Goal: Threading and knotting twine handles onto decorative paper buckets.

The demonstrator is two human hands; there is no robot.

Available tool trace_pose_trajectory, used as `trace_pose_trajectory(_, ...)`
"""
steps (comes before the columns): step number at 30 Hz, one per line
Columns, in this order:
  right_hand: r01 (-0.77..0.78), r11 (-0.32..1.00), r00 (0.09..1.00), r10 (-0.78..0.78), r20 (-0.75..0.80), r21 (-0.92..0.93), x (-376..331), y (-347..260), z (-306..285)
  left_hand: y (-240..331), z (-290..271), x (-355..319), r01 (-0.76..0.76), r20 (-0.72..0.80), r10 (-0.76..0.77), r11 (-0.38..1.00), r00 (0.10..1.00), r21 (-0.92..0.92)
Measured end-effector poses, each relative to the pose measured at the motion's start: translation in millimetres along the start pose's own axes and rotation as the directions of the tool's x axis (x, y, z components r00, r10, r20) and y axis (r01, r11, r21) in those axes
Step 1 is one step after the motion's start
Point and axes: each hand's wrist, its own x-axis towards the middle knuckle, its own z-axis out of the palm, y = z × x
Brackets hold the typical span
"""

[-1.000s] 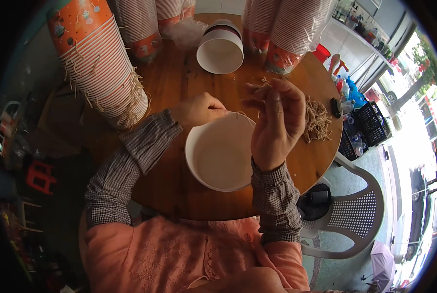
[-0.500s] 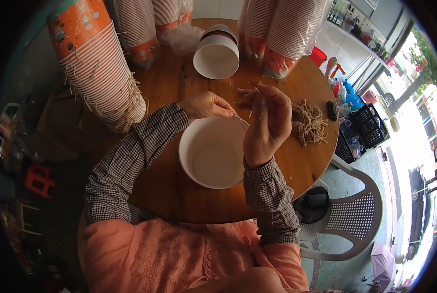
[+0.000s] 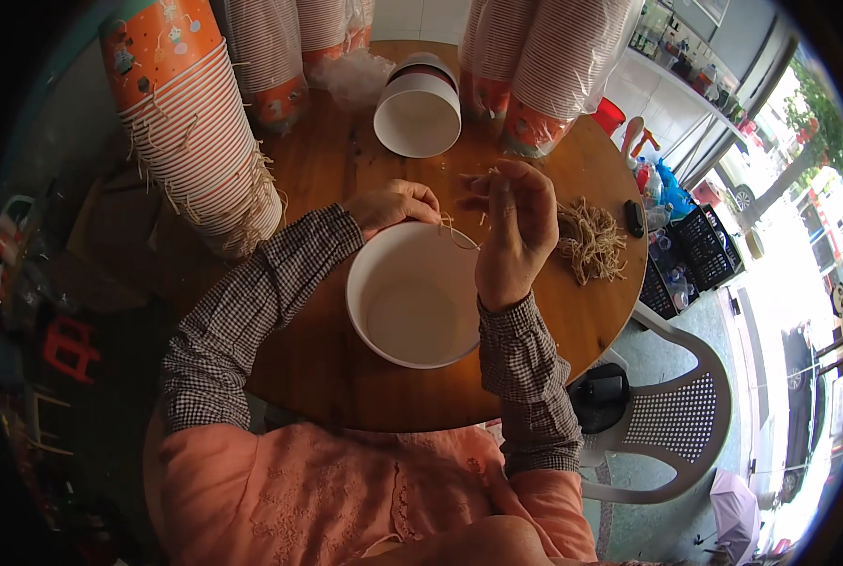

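Observation:
A white paper tub [image 3: 412,325] stands in front of me on the round wooden table [image 3: 299,363], its inside showing bare. At its far rim my left hand [image 3: 393,207] is closed in a pinch on a thin tan strand [image 3: 462,243], which curls in a small loop beside the fingertips. Whether those fingers also touch the rim I cannot tell. Over the tub's right side, my right hand [image 3: 518,226] is raised with its fingers bent together; short ends of tan strand poke out from them. A loose tangle of similar strands [image 3: 591,241] lies to its right.
A tall leaning stack of orange-patterned tubs [image 3: 190,123], with strands hanging off it, stands at left. Plastic-wrapped stacks [image 3: 549,85] line the back. A tub on its side [image 3: 418,115] lies between them. A small black object [image 3: 635,219] sits at the right edge, near a grey chair [image 3: 676,415].
My left hand has come down slightly to the rim, and the strand by its fingertips now forms a small loop. My right hand has shifted only a little.

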Motion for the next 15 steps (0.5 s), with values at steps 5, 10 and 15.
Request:
trace_pose_trajectory(5,-0.011,0.999,0.999,0.013,0.040,-0.048,1,6,0,-9,-3,1,-0.339,-0.001,0.361,0.875,0.932,0.346)
trace_pose_trajectory(10,-0.053,0.997,0.995,0.057,0.079,-0.054,2,9,9,-20,7,4,-0.504,-0.013,0.631,0.632,0.775,0.589)
trace_pose_trajectory(15,0.040,0.991,0.993,-0.025,0.118,-0.125,5,12,2,-13,34,-11,-0.472,0.261,0.850,-0.017,0.457,0.882)
